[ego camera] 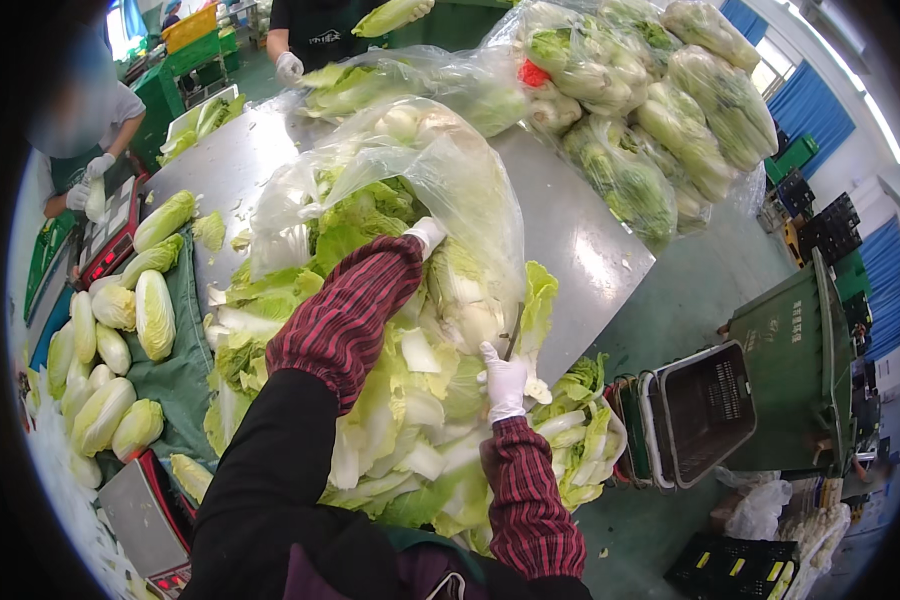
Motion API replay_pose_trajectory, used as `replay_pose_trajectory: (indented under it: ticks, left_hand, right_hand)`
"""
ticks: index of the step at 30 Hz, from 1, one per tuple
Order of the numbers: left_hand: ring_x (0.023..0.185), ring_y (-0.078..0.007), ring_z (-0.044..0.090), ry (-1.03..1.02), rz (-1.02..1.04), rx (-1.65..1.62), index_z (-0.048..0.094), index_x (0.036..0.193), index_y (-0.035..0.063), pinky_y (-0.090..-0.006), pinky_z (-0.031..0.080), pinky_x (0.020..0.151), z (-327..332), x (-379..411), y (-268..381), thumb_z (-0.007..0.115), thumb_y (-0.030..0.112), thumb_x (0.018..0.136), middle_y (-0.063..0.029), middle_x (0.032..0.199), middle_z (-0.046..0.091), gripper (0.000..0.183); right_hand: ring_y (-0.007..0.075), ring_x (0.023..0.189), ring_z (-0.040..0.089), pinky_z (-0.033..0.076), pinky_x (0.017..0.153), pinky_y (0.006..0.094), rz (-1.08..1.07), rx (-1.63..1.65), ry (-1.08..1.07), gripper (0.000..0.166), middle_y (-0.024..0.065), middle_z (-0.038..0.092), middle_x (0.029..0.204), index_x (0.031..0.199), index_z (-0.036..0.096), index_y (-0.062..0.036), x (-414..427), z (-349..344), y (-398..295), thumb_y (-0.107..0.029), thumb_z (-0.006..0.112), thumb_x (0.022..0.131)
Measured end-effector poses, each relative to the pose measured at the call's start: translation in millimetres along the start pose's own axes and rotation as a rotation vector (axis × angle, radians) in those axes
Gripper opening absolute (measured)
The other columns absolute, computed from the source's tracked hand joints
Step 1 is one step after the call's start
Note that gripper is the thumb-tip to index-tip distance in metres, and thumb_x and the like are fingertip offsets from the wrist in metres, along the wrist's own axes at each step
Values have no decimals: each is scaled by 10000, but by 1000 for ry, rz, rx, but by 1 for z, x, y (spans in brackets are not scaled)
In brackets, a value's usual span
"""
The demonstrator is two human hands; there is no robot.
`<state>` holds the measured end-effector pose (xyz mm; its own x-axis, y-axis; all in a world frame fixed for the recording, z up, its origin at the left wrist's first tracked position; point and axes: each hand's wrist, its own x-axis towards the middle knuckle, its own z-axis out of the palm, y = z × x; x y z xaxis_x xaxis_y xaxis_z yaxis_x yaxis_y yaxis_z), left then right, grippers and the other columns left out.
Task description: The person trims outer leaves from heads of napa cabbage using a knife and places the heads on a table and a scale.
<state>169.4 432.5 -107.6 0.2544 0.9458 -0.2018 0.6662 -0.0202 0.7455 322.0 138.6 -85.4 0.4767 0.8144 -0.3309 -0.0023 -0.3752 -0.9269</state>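
A large clear plastic bag (487,202) of napa cabbages lies across the metal table, its mouth turned to the left. My left hand (427,234), in a white glove, reaches into the bag's mouth among the leaves; its fingertips are hidden. Below the bag's near end, my right hand (504,381), also gloved in white, grips a knife (515,330) with its dark blade pointing up beside a cabbage in the bag. Loose cabbage leaves (397,405) are heaped between my arms and against my body. Trimmed napa cabbages (154,315) lie on a green cloth at the left.
More bagged cabbages (645,112) are piled beyond the steel table (592,262). Two people stand across and at the left, one near a red-framed scale (112,232). Another scale (146,517) is at lower left. Crates (709,412) and a green bin (791,360) stand at right.
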Motion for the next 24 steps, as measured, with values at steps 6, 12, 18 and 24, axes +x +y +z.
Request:
replay_pose_trajectory:
  ticks: [6,12,18,24]
  left_hand:
    - [824,-160,616,-319,-22,-776,664,1009,52,-338,492,745,-14,-43,24,634,246,839,-47,949,667,260]
    - [859,-198,640,27,182,47,668,1018,22,-329,498,751,9,47,-29,613,250,814,-144,963,675,311]
    - [788,-218,607,-175,-218,-1050,629,992,32,-337,484,717,51,54,-50,542,180,833,-81,873,645,234]
    - [891,-195,625,-500,-74,-1083,605,1105,76,-342,500,804,-7,-23,21,527,258,885,-75,1025,655,297]
  right_hand:
    - [99,416,486,380,373,240,-31,327,5,264,9,538,555,827,579,-38,4,-12,19,-283,665,877]
    - [99,377,481,339,346,222,-62,296,58,253,27,552,512,805,571,-38,-2,-12,2,-261,664,879]
    - [87,384,469,340,355,220,41,234,64,303,12,535,518,804,575,-15,-10,-4,-18,-289,692,855]
    - [111,425,470,391,398,241,-4,421,10,327,23,534,570,828,540,-55,10,-32,38,-366,593,914]
